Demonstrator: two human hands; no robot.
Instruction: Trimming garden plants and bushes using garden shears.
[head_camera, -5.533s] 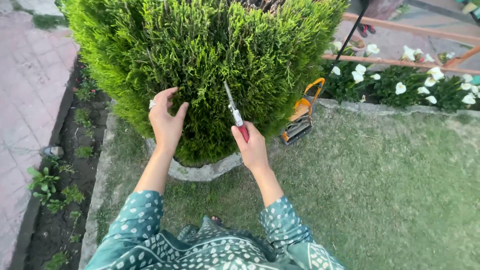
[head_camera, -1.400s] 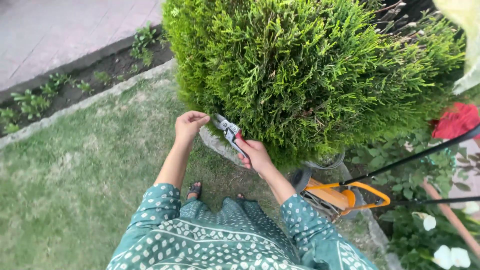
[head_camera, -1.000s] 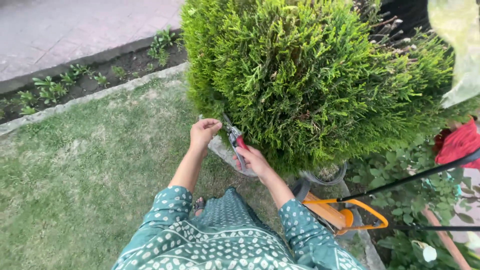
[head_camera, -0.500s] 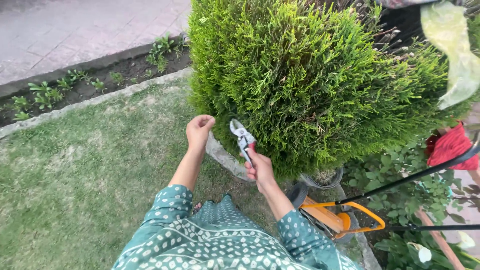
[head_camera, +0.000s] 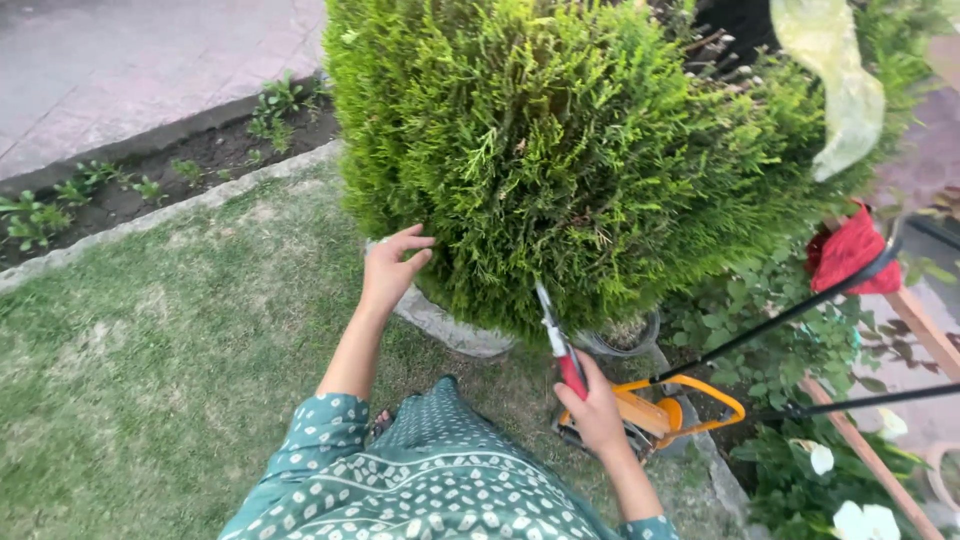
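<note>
My right hand (head_camera: 597, 412) is closest to me, fingers wrapped tight around the red handles of the pruning shears (head_camera: 557, 342), whose blades point up into the lower edge of the conifer shrub (head_camera: 570, 150); whether the blades are parted I cannot tell. Just right of that hand sits the orange push mower (head_camera: 668, 418), its black handle bars running off to the right. Further out, my left hand (head_camera: 392, 270) is spread, fingertips touching the shrub's left flank above the stone ring (head_camera: 450, 328) at its base. To cut cleanly I judge it best to part the foliage with that spread hand, keep its fingers well apart from the blades, and take only the straggling tips. The stone ring holds the shrub's foot; beside it a dark round pot (head_camera: 625, 335) shows soil, its contents otherwise hidden.
</note>
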